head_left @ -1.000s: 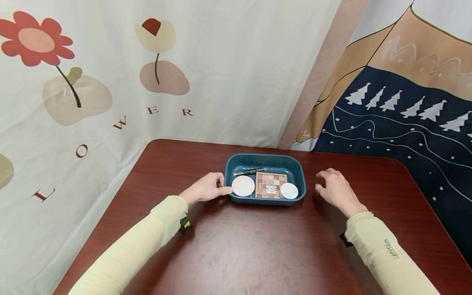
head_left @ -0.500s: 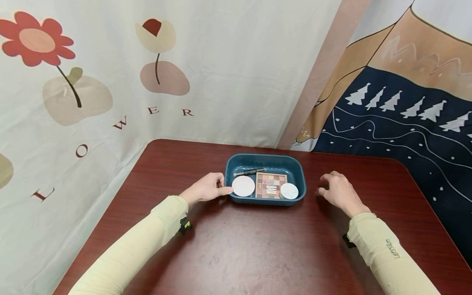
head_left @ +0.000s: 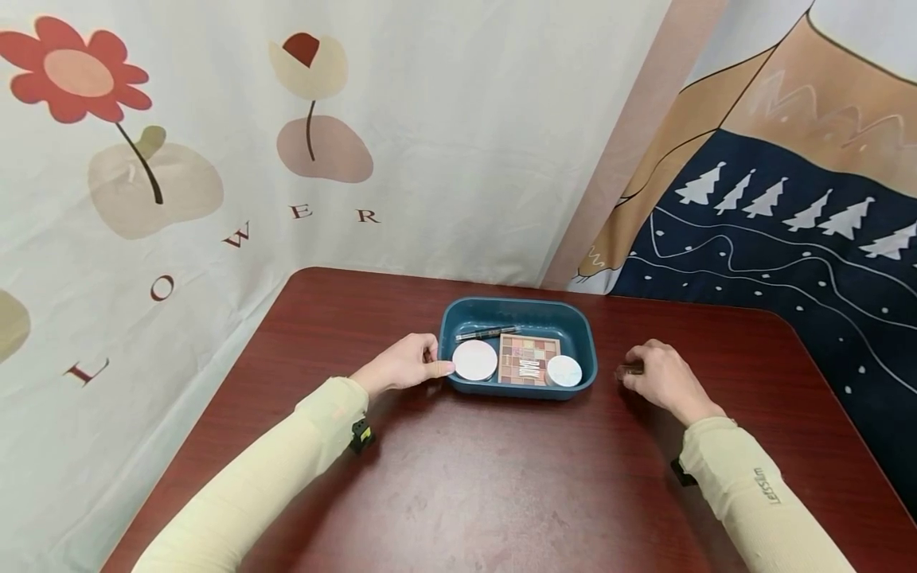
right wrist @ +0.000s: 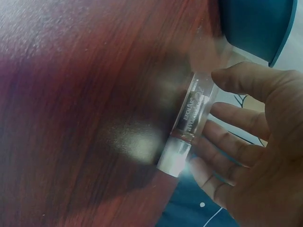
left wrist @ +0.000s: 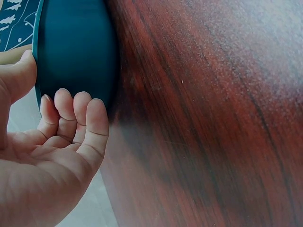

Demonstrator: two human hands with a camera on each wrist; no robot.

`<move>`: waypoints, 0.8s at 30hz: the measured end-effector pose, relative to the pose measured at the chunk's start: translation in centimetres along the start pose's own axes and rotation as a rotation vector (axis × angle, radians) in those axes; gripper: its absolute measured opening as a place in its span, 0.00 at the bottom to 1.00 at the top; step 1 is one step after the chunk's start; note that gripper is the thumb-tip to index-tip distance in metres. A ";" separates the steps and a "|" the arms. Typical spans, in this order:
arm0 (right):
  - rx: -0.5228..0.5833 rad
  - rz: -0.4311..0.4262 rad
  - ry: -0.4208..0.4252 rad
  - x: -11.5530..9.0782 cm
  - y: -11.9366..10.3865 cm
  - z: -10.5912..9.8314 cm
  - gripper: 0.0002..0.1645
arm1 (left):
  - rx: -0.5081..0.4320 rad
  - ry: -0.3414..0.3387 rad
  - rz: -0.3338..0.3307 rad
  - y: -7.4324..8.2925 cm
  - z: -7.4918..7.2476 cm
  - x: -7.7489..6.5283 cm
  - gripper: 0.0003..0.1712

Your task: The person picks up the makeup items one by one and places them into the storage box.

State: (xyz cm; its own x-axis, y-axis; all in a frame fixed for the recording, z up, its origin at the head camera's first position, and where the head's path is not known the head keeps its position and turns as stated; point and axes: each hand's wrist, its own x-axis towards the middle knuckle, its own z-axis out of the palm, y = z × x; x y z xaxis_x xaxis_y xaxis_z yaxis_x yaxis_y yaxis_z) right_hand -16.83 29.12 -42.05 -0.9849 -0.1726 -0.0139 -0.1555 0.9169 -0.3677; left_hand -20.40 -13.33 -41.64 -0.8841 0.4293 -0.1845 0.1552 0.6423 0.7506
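Note:
My left hand [head_left: 410, 364] holds the left end of a dark teal plastic tray [head_left: 589, 350], thumb at the rim; in the left wrist view, the fingertips [left wrist: 97, 116] curl toward its outer wall. Inside the tray lie a slim dark pen-like cosmetic [head_left: 487, 333], a white round case [head_left: 475, 360], an eyeshadow palette [head_left: 528, 360] and a smaller pale round container [head_left: 563, 371] overlapping the palette's corner. Right of the tray, my right hand [head_left: 666, 380] pinches a clear lip gloss tube [right wrist: 189, 113] with a shiny silver end, close above the table.
The dark red wooden table [head_left: 444, 485] reaches forward to a white curtain [head_left: 458, 159] printed with flowers and letters. A navy and tan patterned cloth [head_left: 781, 223] hangs behind the table's right side.
The right hand has shifted slightly right and nearer; the tube now shows between its fingers. The left hand keeps its place at the tray, and the tray's contents look the same.

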 end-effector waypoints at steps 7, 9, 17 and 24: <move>-0.015 -0.002 -0.022 0.0 0.3 0.0 0.20 | -0.014 -0.004 -0.013 0.2 -0.1 -0.1 0.19; -0.019 -0.017 -0.006 0.0 0.4 0.1 0.18 | -0.015 -0.004 -0.015 0.2 -0.1 -0.1 0.20; -0.045 -0.029 0.032 0.0 0.9 0.3 0.12 | -0.017 0.000 -0.002 0.1 0.0 0.0 0.20; -0.067 -0.014 0.022 0.0 1.0 0.3 0.10 | -0.009 -0.001 -0.005 0.0 0.0 -0.1 0.20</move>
State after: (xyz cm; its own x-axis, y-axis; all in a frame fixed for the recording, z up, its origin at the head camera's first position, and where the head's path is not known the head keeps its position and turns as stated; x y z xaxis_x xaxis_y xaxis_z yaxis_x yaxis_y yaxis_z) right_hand -16.99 29.92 -42.67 -0.9839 -0.1782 0.0114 -0.1731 0.9366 -0.3047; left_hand -20.32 -13.34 -41.59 -0.8844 0.4270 -0.1886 0.1470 0.6383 0.7557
